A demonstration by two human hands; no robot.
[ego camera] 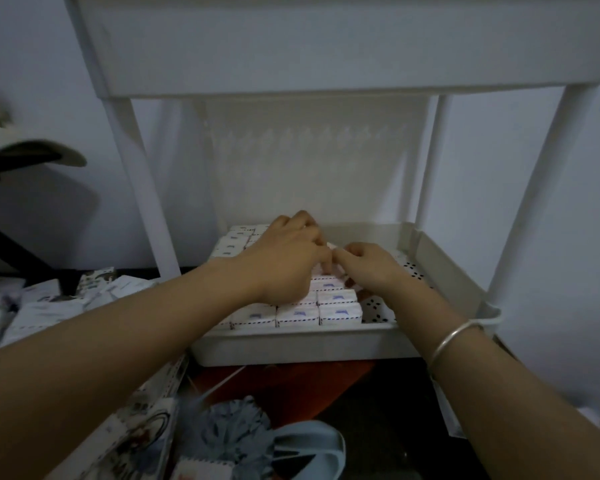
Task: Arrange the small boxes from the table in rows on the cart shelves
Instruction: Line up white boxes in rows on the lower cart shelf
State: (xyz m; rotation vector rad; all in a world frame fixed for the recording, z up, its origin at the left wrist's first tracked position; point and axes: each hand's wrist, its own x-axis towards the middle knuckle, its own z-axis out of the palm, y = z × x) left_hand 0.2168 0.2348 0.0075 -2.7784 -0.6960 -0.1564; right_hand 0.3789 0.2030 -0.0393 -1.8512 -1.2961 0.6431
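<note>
A white cart shelf (291, 348) holds several small white boxes (297, 313) with blue marks, lined up in rows over its left and middle part. Both hands reach into the shelf above the rows. My left hand (288, 258) curls its fingers down onto a small box (326, 271) in the middle rows. My right hand (371, 265) meets it from the right, fingertips pinching the same box. The box itself is mostly hidden under the fingers. A silver bangle sits on my right wrist.
The shelf's right side shows its bare perforated floor (409, 268). An upper cart shelf (326, 57) hangs overhead between white posts. Loose packets and boxes (49, 306) lie on the table at left. A light blue slipper (309, 448) and a pompom are on the floor below.
</note>
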